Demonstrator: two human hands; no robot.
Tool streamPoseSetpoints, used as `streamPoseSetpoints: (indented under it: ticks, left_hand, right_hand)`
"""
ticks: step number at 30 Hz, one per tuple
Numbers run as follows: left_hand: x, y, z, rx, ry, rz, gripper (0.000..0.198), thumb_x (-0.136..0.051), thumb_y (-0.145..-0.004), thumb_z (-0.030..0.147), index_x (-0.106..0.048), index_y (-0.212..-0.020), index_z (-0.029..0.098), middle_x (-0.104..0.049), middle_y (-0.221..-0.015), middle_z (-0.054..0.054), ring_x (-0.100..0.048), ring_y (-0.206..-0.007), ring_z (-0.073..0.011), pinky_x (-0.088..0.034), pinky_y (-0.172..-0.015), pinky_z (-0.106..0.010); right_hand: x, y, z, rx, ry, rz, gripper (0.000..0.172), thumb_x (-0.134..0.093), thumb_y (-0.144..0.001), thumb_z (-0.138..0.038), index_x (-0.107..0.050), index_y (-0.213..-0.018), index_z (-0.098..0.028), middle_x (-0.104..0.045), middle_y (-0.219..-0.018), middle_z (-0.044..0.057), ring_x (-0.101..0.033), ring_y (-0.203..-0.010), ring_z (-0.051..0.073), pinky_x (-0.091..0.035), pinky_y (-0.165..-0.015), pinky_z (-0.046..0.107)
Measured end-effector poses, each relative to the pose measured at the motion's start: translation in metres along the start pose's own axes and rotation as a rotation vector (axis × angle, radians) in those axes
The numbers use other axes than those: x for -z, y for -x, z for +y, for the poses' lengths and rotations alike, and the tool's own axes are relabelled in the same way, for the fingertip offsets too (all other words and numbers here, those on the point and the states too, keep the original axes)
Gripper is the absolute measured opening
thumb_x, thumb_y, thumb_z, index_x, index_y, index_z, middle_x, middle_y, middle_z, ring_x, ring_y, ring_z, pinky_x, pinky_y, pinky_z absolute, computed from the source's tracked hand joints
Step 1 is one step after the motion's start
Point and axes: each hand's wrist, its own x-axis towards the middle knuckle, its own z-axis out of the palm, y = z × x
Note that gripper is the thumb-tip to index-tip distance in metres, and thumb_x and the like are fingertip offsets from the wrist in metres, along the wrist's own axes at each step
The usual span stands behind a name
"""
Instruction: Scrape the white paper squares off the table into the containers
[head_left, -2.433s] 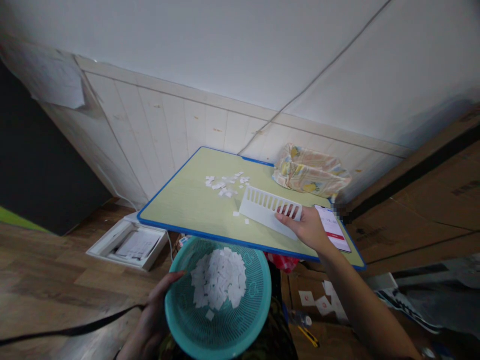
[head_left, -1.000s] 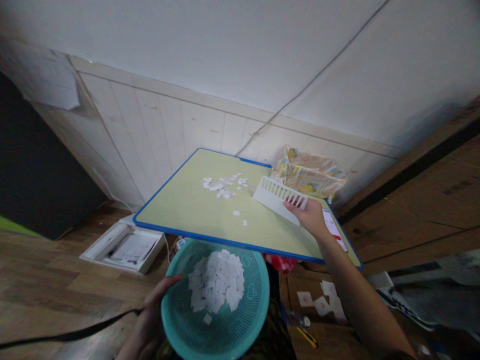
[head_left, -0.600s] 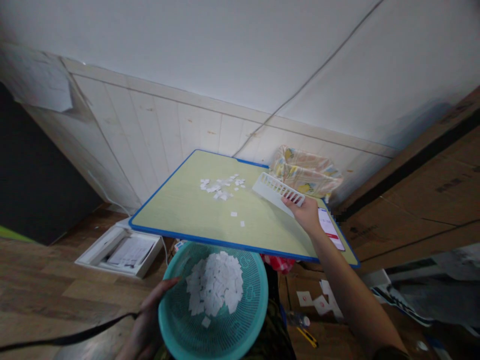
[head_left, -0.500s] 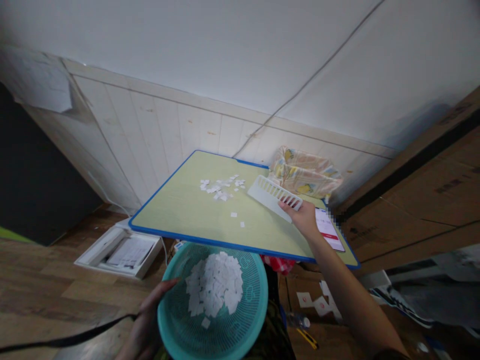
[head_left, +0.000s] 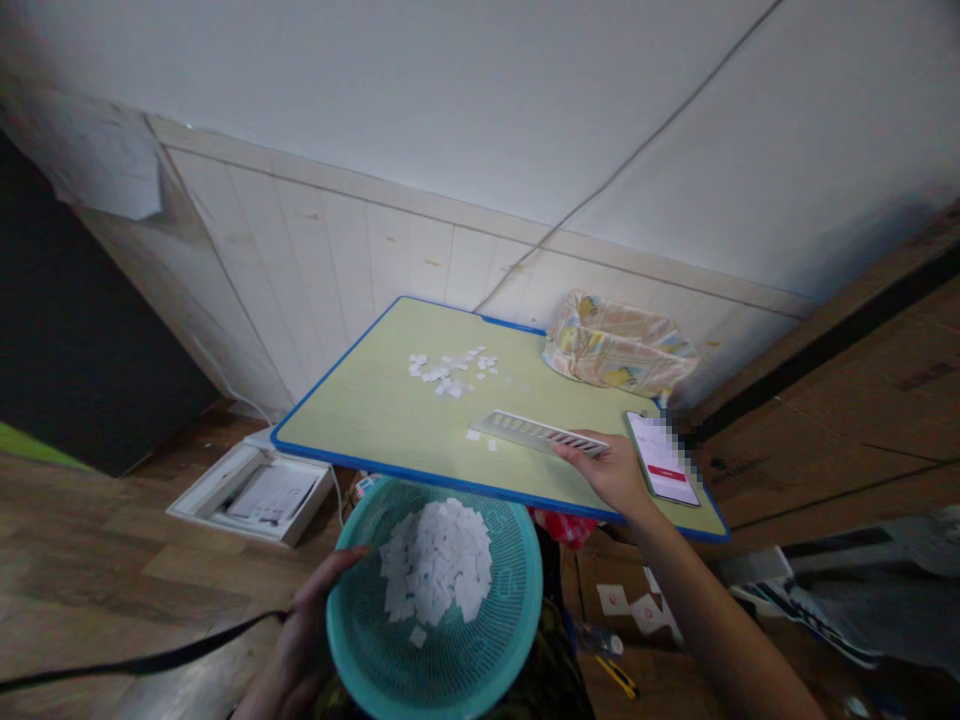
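Right hand (head_left: pixel 613 472): fingers gripping white slotted strip (head_left: pixel 504 428). Loose paper squares (head_left: pixel 450 385): lying on table (head_left: pixel 352 420), strip's ten o'clock. Left hand (head_left: pixel 307 612): thumb clasping teal basket (head_left: pixel 450 672) at ten o'clock, other fingers hidden. Step: apparently gathering squares; next move likely calling for strip beyond them.

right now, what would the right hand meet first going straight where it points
With the white slotted piece leading, the right hand would probably meet the two loose paper squares first; the piece's height above the table is unclear.
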Motion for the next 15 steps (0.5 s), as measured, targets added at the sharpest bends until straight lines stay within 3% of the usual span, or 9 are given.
streamPoseSetpoints:
  ticks: [11,15]
  left_hand:
    - [-0.008,0.008,0.004,-0.005,0.002,0.005,0.014,-0.064,-0.079,0.01,-0.071,-0.068,0.013,-0.077,-0.058,-0.008,-0.072,-0.052,-0.0252,-0.062,-0.058,-0.037]
    - [-0.009,0.009,0.005,0.03,0.017,-0.038,0.01,-0.065,-0.078,0.011,-0.073,-0.07,0.011,-0.077,-0.061,-0.009,-0.072,-0.052,-0.0239,-0.061,-0.057,-0.035]
  right_hand:
    - [0.01,0.049,-0.004,0.072,0.115,0.078,0.016,-0.067,-0.085,-0.03,-0.079,-0.092,-0.022,-0.078,-0.092,0.004,-0.075,-0.079,0.023,-0.06,-0.075,0.033]
    - [0.009,0.06,-0.015,0.104,0.074,0.031,0.015,-0.066,-0.085,-0.027,-0.078,-0.094,-0.024,-0.078,-0.09,0.002,-0.075,-0.077,0.022,-0.061,-0.073,0.031]
